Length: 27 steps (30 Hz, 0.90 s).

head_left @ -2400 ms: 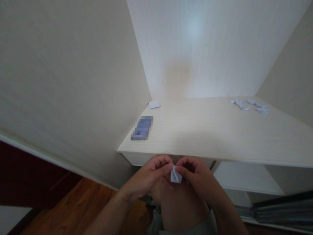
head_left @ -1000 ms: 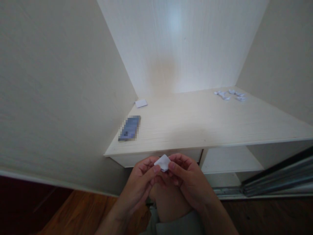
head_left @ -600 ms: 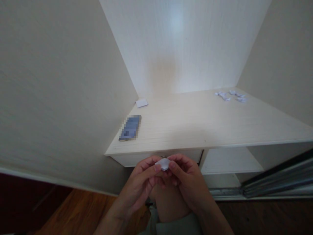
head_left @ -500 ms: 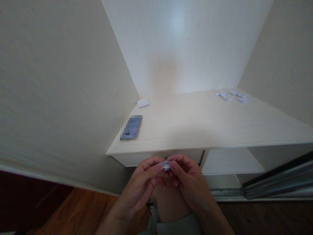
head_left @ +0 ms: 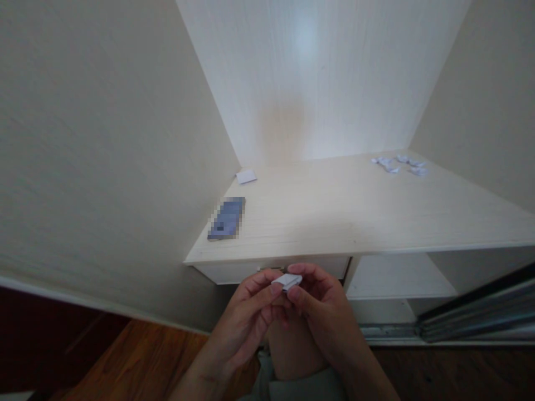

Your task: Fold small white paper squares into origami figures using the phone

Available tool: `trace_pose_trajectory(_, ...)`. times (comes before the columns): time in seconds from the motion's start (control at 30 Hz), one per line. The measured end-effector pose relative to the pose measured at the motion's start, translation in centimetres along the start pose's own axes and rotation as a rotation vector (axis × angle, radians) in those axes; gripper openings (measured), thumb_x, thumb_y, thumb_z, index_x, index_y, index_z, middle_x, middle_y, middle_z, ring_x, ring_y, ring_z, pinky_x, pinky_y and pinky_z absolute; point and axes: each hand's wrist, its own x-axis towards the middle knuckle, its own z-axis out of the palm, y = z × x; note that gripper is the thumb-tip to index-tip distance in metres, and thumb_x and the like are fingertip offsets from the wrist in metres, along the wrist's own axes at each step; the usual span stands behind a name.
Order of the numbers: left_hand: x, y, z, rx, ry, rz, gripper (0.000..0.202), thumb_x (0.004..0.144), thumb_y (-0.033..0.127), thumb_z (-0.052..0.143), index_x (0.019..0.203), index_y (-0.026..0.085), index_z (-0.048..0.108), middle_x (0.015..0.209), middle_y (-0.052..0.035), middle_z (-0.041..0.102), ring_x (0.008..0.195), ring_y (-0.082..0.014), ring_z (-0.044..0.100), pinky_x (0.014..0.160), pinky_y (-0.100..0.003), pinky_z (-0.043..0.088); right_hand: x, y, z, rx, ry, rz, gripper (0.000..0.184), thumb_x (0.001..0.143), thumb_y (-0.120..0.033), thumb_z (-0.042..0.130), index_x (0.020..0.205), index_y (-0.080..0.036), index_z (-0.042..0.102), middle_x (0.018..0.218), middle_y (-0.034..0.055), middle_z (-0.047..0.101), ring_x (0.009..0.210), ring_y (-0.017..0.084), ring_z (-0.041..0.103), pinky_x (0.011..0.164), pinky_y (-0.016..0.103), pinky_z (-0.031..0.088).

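A small folded piece of white paper (head_left: 287, 280) is held between my two hands, just in front of the shelf's front edge. My left hand (head_left: 253, 306) pinches its left end between thumb and fingers. On the other side, my right hand (head_left: 319, 301) has its thumb at the lower right of the paper and its index finger at the upper right. Both hands are above my lap, and the lower fingers are curled and partly hidden.
On the pale wooden shelf (head_left: 309, 206), a blurred-out blue phone-like object (head_left: 228, 218) lies at left, with a folded white paper (head_left: 246, 176) behind it. Several small folded paper pieces (head_left: 392, 169) lie at the back right. A drawer (head_left: 234, 273) and open compartment (head_left: 401, 273) are below.
The paper between my fingers has turned, so more of its flat top face shows. My right index finger has lifted slightly from it. The view has shifted a little.
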Motion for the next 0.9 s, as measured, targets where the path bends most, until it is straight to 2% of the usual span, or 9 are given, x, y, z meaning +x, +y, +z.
trace_pose_trajectory(0.2,0.0,-0.1,0.2,0.029,0.027,0.01,0.012,0.087,0.02,0.075,0.095,0.012,0.074,0.081,-0.0049,0.07,0.065,-0.0114,0.065,0.056,-0.02,0.058,-0.1,-0.3,0.4,0.119,-0.041,0.038,0.033,0.074,-0.022,0.087,0.104,-0.022,0.073,0.088,0.0014,0.074,0.07,0.013,0.066,0.058,0.024,0.054)
trace_pose_trajectory(0.37,0.0,0.0,0.3,0.042,0.029,0.009,0.012,0.087,0.02,0.074,0.095,0.012,0.073,0.083,-0.0054,0.07,0.07,-0.0118,0.066,0.059,-0.019,0.058,-0.2,-0.7,0.7,0.167,-0.041,0.054,0.036,0.072,-0.019,0.088,0.105,-0.021,0.073,0.092,0.0032,0.075,0.074,0.014,0.067,0.06,0.023,0.054)
trace_pose_trajectory(0.53,0.0,0.1,0.7,0.062,0.04,0.01,0.015,0.085,0.022,0.077,0.093,0.012,0.073,0.083,-0.0047,0.068,0.066,-0.0104,0.063,0.06,-0.02,0.057,-0.2,-0.5,0.5,0.171,-0.069,0.063,0.038,0.072,-0.017,0.087,0.107,-0.022,0.073,0.094,0.0033,0.074,0.078,0.014,0.067,0.066,0.025,0.056)
trace_pose_trajectory(0.73,-0.1,0.1,0.9,0.072,0.05,0.013,0.018,0.083,0.025,0.079,0.093,0.012,0.071,0.08,-0.0038,0.067,0.062,-0.0106,0.062,0.053,-0.019,0.055,-0.5,-0.5,0.9,0.172,-0.063,0.05,0.035,0.074,-0.019,0.084,0.107,-0.023,0.072,0.092,0.0028,0.072,0.072,0.013,0.064,0.059,0.023,0.053)
trace_pose_trajectory(0.9,0.1,0.1,0.9,0.093,0.084,0.024,0.022,0.081,0.026,0.081,0.094,0.012,0.07,0.081,-0.0038,0.066,0.064,-0.0111,0.063,0.055,-0.019,0.056,-0.4,-0.2,1.1,0.107,-0.01,0.008,0.035,0.075,-0.023,0.084,0.108,-0.024,0.072,0.09,0.0021,0.072,0.072,0.013,0.063,0.059,0.022,0.052)
